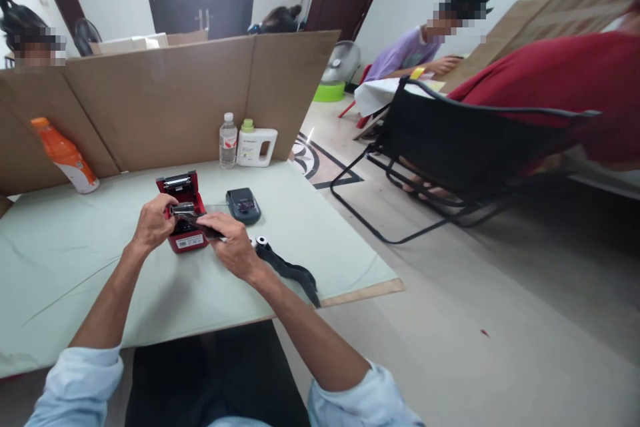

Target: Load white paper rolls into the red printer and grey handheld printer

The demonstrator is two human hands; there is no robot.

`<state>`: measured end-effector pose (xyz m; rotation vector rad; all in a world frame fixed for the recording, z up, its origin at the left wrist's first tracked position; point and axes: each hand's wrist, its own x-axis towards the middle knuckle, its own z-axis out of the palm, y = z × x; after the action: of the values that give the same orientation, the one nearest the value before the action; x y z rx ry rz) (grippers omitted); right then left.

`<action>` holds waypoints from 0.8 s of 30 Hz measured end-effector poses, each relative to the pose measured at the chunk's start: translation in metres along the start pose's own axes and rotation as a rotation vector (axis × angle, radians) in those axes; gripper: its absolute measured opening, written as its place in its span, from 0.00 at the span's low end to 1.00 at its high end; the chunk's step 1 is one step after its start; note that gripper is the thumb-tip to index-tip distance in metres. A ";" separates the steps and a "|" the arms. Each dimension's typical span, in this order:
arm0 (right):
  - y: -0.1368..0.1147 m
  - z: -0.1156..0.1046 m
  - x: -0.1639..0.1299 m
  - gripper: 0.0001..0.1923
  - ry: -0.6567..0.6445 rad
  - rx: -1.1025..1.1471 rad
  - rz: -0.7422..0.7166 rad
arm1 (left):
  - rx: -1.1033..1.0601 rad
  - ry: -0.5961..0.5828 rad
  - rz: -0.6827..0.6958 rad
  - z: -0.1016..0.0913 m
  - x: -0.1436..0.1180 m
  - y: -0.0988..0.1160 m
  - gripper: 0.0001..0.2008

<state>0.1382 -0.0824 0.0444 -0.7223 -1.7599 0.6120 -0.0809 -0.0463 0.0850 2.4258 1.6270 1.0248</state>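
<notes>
A small red printer (185, 240) with its lid raised stands on the pale green table (75, 267). Over its open top my left hand (153, 221) and my right hand (231, 245) together hold a dark ribbon roll (193, 215), the left at its silvery end, the right at the other end. Just right of the printer lies a dark grey device (243, 205). A black strip with a white roll end (287, 268) trails from under my right wrist towards the table's front edge.
A cardboard screen (165, 97) walls the table's back. An orange bottle (65, 155) leans at the left; a water bottle (228, 140) and white jug (257, 145) stand at the back. A black folding chair (460, 147) with a person in red sits right. Other people sit beyond.
</notes>
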 end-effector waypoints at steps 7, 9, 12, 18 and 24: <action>0.029 0.019 0.012 0.24 -0.147 -0.242 -0.032 | 0.115 -0.091 -0.157 0.026 0.011 -0.034 0.14; 0.033 0.021 0.013 0.23 -0.165 -0.261 -0.041 | 0.104 -0.127 -0.205 0.029 0.014 -0.039 0.14; 0.036 0.023 0.015 0.22 -0.176 -0.278 -0.050 | 0.076 -0.164 -0.241 0.031 0.017 -0.045 0.13; 0.038 0.025 0.012 0.24 -0.202 -0.321 -0.050 | -0.113 -0.174 -0.212 0.021 0.011 -0.051 0.11; 0.037 0.028 0.010 0.23 -0.243 -0.385 -0.056 | -0.102 0.177 -0.296 0.014 0.018 -0.067 0.15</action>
<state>0.1157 -0.0509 0.0164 -0.8846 -2.1483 0.3339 -0.1234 0.0032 0.0567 2.0013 1.8640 1.2617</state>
